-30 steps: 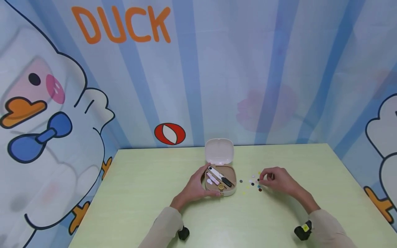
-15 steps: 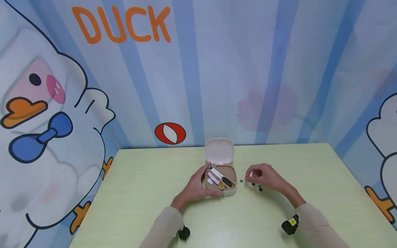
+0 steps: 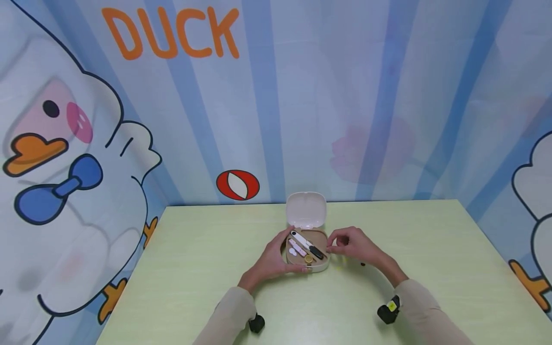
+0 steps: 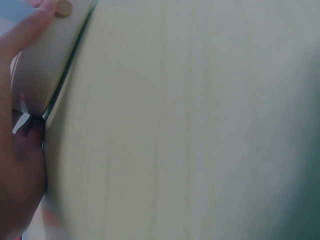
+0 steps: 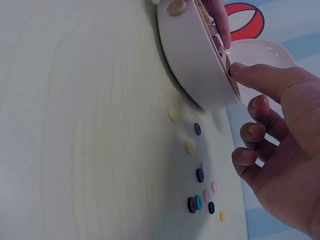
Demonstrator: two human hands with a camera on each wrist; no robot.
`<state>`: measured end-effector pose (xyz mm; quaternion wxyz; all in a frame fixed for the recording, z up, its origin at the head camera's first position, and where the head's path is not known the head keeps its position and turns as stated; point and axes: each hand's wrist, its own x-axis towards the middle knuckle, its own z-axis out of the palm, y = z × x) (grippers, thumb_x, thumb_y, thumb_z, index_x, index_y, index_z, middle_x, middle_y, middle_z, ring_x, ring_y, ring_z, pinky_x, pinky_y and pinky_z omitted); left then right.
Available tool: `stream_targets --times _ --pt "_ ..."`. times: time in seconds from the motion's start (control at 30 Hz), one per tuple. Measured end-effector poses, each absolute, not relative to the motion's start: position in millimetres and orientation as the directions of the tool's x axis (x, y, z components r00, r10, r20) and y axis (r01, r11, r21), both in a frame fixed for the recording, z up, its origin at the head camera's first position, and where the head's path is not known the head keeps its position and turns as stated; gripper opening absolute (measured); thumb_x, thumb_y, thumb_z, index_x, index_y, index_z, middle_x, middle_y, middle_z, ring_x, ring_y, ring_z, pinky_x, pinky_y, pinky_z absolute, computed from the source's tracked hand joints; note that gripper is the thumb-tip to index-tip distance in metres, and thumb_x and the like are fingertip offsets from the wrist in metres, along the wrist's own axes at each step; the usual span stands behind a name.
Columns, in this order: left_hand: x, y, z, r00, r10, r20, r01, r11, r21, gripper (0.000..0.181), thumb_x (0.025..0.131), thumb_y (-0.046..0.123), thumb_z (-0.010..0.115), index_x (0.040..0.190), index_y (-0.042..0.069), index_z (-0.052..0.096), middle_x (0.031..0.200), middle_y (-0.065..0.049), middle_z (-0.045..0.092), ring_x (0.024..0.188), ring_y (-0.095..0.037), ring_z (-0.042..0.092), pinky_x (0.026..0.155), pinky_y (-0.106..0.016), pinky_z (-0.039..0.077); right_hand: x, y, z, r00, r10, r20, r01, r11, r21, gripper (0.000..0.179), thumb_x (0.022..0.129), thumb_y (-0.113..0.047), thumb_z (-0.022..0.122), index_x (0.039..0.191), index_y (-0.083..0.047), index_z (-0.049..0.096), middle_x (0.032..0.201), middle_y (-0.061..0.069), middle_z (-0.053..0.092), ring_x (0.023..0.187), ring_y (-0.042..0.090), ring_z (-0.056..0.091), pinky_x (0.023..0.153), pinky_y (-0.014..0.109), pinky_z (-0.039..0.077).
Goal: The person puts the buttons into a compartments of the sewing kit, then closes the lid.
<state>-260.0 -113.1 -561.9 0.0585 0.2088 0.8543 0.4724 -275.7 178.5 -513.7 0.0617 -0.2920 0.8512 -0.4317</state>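
Observation:
A small white box point(image 3: 319, 269) with a beige inside stands on the table, its lid point(image 3: 306, 210) swung up at the back. My left hand point(image 3: 270, 258) grips it from the left, thumb along the front and fingers behind. Inside lie a white-and-black slim tool point(image 3: 307, 244), a pink piece point(image 3: 297, 248) and a gold round piece point(image 3: 308, 259). My right hand point(image 3: 354, 245) is at the box's right rim. Its thumb and forefinger pinch what looks like a small dark button point(image 5: 230, 71), mostly hidden. The other fingers curl loosely.
Several loose buttons lie right of the box, among them a dark blue button point(image 5: 197, 129), a cream button point(image 5: 172, 113), a turquoise button point(image 5: 199, 202) and a maroon button point(image 5: 191, 205). A printed curtain point(image 3: 310, 96) hangs behind the table's point(image 3: 207, 249) far edge.
My right hand has moved left from the scattered buttons to the box's right rim, fingertips still pinched together. The left hand and the box have stayed in place.

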Motion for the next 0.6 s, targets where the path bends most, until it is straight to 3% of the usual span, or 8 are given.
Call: stream_targets --times 0.6 --pt "-259.4 -112.9 -562.4 -0.907 0.407 0.105 0.305 0.466 0.831 0.12 0.072 0.051 0.094 0.165 0.02 0.026 0.165 -0.001 0.035 0.15 -0.02 0.035 0.121 -0.047 0.032 -282.0 171.1 -508.8 -0.826 -0.562 0.041 -0.381 0.505 -0.774 0.004 0.094 -0.013 0.077 0.095 -0.01 0.077 0.073 -0.001 0.06 0.065 0.013 0.051 0.055 0.025 0.041"
